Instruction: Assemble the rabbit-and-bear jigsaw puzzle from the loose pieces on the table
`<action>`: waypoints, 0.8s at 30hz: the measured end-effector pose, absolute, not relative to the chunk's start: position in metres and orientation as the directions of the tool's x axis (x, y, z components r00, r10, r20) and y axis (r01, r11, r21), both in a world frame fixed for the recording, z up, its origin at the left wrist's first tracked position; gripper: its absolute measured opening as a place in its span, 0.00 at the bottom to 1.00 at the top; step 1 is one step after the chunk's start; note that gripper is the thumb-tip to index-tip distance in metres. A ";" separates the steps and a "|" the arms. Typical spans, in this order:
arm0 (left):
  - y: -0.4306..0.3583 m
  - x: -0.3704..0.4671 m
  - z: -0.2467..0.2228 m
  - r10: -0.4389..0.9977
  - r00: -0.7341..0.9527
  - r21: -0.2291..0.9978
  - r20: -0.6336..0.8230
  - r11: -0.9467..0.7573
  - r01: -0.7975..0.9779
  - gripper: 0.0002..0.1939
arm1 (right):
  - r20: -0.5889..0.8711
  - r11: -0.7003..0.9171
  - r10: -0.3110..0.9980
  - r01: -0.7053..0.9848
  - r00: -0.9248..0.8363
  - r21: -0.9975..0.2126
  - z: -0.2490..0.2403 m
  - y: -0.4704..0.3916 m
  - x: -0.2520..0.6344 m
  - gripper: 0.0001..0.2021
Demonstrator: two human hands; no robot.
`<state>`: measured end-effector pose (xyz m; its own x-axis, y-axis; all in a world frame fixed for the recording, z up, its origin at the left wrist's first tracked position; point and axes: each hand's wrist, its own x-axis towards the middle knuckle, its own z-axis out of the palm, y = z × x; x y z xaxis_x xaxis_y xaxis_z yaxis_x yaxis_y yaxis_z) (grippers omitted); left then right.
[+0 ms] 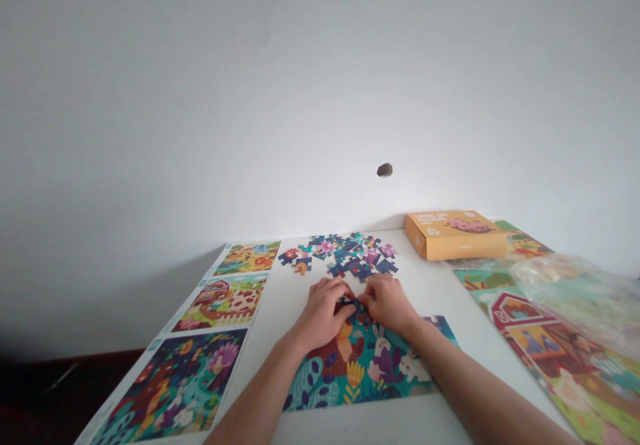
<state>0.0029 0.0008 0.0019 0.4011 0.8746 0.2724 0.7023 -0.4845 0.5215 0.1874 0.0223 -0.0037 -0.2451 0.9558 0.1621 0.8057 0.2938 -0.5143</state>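
A partly joined jigsaw puzzle (367, 371) lies flat on the white table, showing a teal forest with white rabbits, an orange animal and flowers. At its upper edge, my left hand (325, 308) and my right hand (390, 301) meet with fingers bent and close together. Between their fingertips is a dark blue puzzle piece (359, 308), pinched from both sides and mostly covered. Whether it is locked into its neighbours I cannot tell. Just beyond my hands spreads a pile of loose puzzle pieces (357, 255), in dark blue, purple and pink.
On the left lies a reference sheet (183, 365) with three printed pictures, the lowest matching the forest scene. A yellow puzzle box (455, 235) stands at the back right against the wall. Clear plastic wrap (565, 271) covers part of a farm puzzle (565, 358) at right.
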 end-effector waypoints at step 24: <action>0.007 0.001 -0.004 0.896 0.289 0.528 0.337 -0.434 0.730 0.08 | 0.251 0.276 0.958 0.666 -0.136 -0.693 -0.005 0.020 0.187 0.10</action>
